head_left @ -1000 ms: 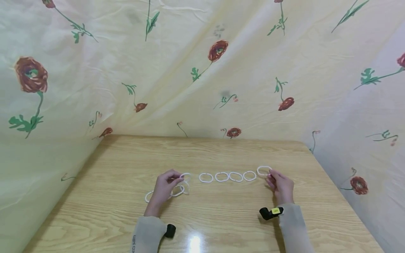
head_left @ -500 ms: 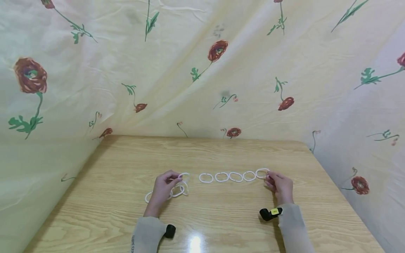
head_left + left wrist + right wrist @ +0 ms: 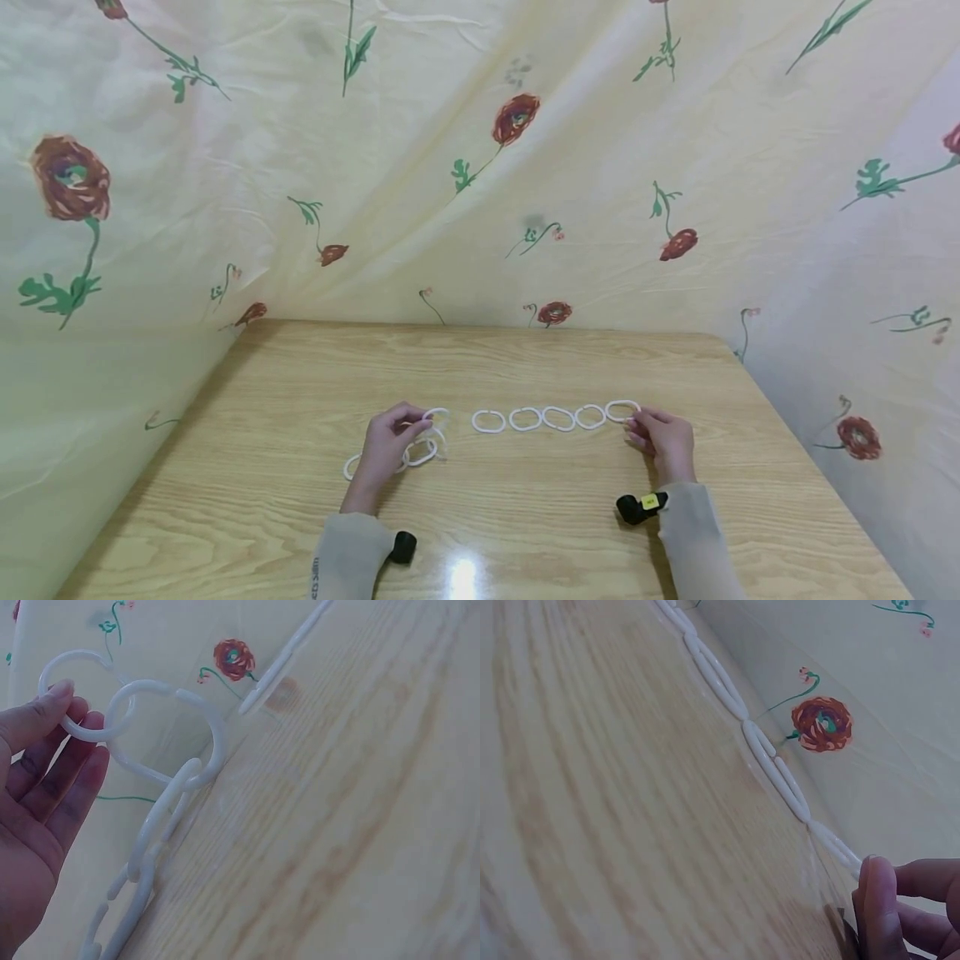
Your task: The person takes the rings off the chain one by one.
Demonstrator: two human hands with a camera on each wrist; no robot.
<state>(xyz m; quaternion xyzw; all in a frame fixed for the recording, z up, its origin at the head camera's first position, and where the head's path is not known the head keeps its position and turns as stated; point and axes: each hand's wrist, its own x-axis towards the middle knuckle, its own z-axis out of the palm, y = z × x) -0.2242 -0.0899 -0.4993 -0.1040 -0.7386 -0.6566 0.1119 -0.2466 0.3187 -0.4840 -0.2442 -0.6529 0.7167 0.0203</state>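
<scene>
My left hand (image 3: 388, 442) pinches the end link (image 3: 79, 653) of a white plastic chain between thumb and fingers, raised off the table. From it hang more interlocked oval links (image 3: 219, 739), which trail down to the wood behind the wrist. To the right, several white oval links (image 3: 489, 432) lie flat in a row, end to end, each with a small gap in its loop. At the row's right end, thumb and finger of my right hand (image 3: 670, 442) pinch the outer edge of the last link (image 3: 834, 844), which lies close against its neighbour.
The wooden table (image 3: 525, 517) carries the links, with a light reflection near its front. A flowered curtain (image 3: 420, 167) hangs behind and at both sides. Black cameras (image 3: 403, 547) sit on both wrists.
My right hand has brought the last link slightly left and down, against the row's end. The left hand and its chain have stayed nearly still.
</scene>
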